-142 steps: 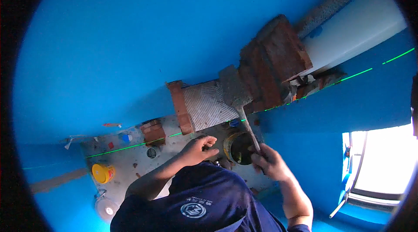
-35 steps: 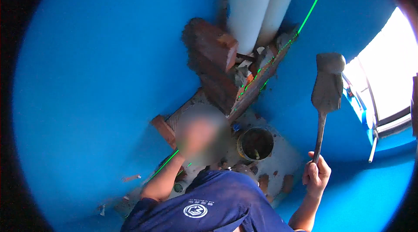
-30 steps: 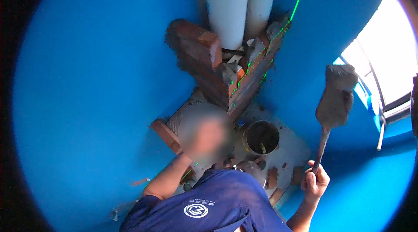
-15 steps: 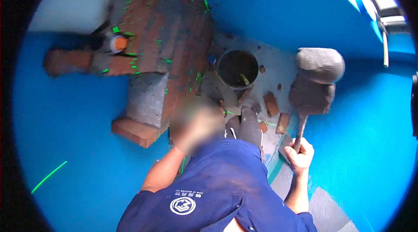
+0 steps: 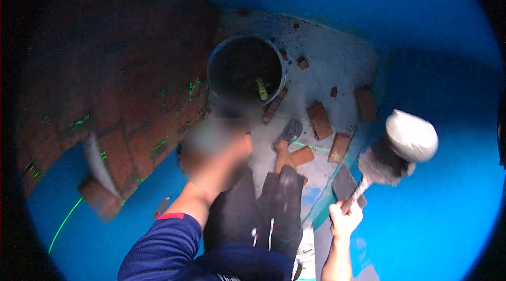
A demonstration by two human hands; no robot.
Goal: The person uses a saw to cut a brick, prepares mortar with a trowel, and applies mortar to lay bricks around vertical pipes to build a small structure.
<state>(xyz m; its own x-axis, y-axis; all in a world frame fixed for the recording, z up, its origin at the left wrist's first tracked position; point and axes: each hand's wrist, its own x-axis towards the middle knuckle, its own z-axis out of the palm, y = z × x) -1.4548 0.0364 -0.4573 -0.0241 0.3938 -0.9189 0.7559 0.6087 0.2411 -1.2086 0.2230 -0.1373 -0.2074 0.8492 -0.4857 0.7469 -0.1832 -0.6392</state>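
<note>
My right hand [image 5: 345, 220] is closed round the handle of a short-handled tool [image 5: 385, 165]. The tool has a dark, squarish part and a pale, rounded lump at its far end; its exact kind is unclear. My left hand [image 5: 224, 149] reaches forward on the left, below a round bucket [image 5: 285, 78]. A blur covers the hand, so its fingers and anything in them cannot be made out. Inside the bucket is dark material, with a yellow-green handle-like piece [image 5: 262, 89] sticking up.
At left stands a brick wall [image 5: 121, 70] with a loose-looking brick [image 5: 99, 199] at its lower end. Several bricks [image 5: 319, 120] and broken bits lie on the grey floor [image 5: 337, 59] near my foot [image 5: 287, 136]. Blue walls [image 5: 421, 80] enclose the right side.
The view has shifted, bringing the bucket and floor closer. My right hand and its tool sit lower in the picture, with the tool tilted more to the right. The left arm still reaches forward.
</note>
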